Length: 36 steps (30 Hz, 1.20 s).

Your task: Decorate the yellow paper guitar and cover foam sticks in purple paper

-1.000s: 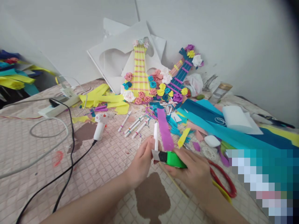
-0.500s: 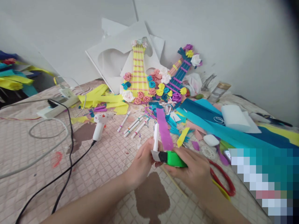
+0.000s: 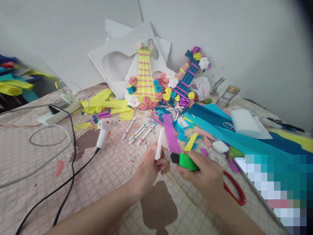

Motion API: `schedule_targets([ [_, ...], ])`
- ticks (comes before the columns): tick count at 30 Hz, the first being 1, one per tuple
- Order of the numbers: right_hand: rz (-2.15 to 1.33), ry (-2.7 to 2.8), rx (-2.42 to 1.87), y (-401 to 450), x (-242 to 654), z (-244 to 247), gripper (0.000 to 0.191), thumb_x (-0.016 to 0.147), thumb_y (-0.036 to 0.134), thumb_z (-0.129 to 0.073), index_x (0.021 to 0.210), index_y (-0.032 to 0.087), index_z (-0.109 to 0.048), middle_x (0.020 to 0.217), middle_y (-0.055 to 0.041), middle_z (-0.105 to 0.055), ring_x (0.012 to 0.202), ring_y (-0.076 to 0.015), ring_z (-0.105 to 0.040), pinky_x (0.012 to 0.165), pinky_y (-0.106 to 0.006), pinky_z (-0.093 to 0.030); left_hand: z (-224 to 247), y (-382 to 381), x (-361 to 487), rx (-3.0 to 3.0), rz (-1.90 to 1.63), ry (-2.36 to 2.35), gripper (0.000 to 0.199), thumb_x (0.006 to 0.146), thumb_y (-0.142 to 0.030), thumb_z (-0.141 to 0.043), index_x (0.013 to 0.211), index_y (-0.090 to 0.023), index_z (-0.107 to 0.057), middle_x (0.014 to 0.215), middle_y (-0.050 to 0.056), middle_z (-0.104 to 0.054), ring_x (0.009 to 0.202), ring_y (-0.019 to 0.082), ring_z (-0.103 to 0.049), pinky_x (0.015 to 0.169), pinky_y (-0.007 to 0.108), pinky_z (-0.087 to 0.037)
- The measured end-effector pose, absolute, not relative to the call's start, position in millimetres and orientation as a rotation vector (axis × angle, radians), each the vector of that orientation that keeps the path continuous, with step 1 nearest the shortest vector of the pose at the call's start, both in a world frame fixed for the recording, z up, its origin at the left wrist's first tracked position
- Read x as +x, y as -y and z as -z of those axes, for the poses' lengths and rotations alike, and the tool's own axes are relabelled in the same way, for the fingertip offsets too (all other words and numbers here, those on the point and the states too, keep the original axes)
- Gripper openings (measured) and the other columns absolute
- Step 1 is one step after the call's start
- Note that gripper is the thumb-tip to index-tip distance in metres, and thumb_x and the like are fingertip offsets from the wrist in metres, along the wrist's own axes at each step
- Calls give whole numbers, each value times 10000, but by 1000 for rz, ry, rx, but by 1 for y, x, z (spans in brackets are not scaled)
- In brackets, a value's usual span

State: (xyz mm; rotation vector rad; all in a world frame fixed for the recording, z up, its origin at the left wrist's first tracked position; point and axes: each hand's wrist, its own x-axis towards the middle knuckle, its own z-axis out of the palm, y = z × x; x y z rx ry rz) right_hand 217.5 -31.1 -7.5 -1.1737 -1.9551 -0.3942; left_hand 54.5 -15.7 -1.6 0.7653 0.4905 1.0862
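My left hand [image 3: 144,171] is closed around a narrow white strip [image 3: 159,144], perhaps foam board, which stands nearly upright out of the fingers. In my right hand [image 3: 206,173] is a green and black utility knife [image 3: 187,161], its blurred blade pointing left towards the left fingers. A small gap seems to separate the blade from the strip. Behind the strip a purple paper band [image 3: 171,132] lies on the table. Red-handled scissors [image 3: 236,189] rest partly hidden beside my right wrist. A thin stick [image 3: 183,190] lies below the hands.
A white glue gun [image 3: 103,133] with a black cord sits left, near a power strip [image 3: 57,112]. Several white markers [image 3: 139,132] lie mid-table. Flower-trimmed yellow [image 3: 144,71] and blue [image 3: 189,78] guitar-shaped crafts lean at the back. Blue crepe paper [image 3: 220,130] and a phone [image 3: 262,192] occupy the right.
The knife has moved right and slightly up, its blade drawing away from the strip's lower end. The strip has tilted a little and shifted slightly left.
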Motion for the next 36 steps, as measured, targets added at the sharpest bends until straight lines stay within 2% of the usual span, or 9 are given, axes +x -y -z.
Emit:
schedule_targets([
  [3, 432, 1904, -1121, 29, 226, 4, 275, 828, 467, -512, 841, 204, -589, 623, -46, -660, 545, -182, -625, 484, -286, -483, -2, 13, 53, 823, -1157, -485, 338, 879, -367, -402, 603, -182, -339, 529, -61, -238, 477, 80, -255, 491, 228, -253],
  [7, 386, 1933, -1058, 32, 225, 0, 308, 842, 487, -478, 867, 195, -575, 617, -51, -658, 537, -182, -627, 480, -285, -488, 5, 9, 51, 908, -1215, -559, 334, 906, -346, -363, 617, -179, -352, 574, -45, -282, 529, 93, -291, 532, 240, -278],
  [15, 369, 2005, -1087, 32, 215, 7, 331, 818, 496, -497, 797, 190, -621, 524, -17, -606, 445, -161, -567, 407, -276, -440, 9, 16, 54, 944, -1176, -591, 358, 906, -381, -352, 618, -179, -418, 586, -32, -329, 548, 111, -299, 537, 245, -289],
  [22, 421, 2039, -1098, 32, 216, 7, 377, 834, 540, -457, 754, 193, -582, 502, -9, -582, 452, -157, -567, 405, -278, -430, 9, 17, 55, 987, -1137, -596, 369, 929, -355, -282, 626, -184, -406, 584, -31, -355, 545, 113, -306, 539, 254, -286],
  [29, 378, 2054, -1098, 34, 215, 8, 331, 824, 509, -494, 779, 193, -581, 539, -11, -606, 487, -162, -588, 435, -280, -453, 7, 18, 56, 962, -1131, -615, 354, 930, -338, -284, 623, -188, -377, 581, -37, -337, 535, 111, -287, 524, 248, -279],
  [36, 350, 2059, -1099, 35, 215, 6, 328, 812, 509, -514, 759, 190, -571, 528, -11, -598, 475, -160, -574, 429, -278, -435, 11, 20, 51, 1098, -1142, -701, 370, 917, -447, -309, 668, -189, -400, 633, -31, -340, 591, 118, -299, 581, 265, -293],
])
